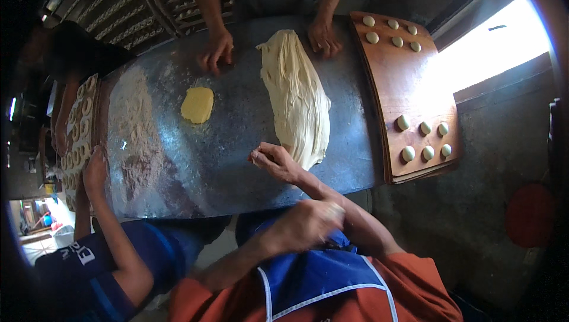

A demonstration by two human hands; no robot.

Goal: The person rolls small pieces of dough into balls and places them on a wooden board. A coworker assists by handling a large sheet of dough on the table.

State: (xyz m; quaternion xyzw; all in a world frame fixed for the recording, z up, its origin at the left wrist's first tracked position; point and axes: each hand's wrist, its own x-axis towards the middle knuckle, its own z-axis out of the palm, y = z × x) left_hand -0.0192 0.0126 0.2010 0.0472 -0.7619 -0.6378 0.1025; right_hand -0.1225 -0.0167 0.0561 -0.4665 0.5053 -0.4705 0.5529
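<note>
A long, stretched mass of pale dough (296,102) lies across the dark worktable (237,138). Just beside its near left edge is my right hand (275,162), its fingers curled closed; I cannot make out whether anything is in them. My left hand (311,224) crosses over in front of my right forearm and is smeared by motion, so its fingers do not show clearly. A flat yellow lump (197,105), resembling butter or dough, sits left of the long dough.
Across the table, a co-worker's hands (216,52) rest near the dough. Flour (139,126) covers the table's left part. Another person's hand (95,174) touches a tray of dough rings (76,156). Stacked wooden boards (409,93) with several dough balls (425,127) stand right.
</note>
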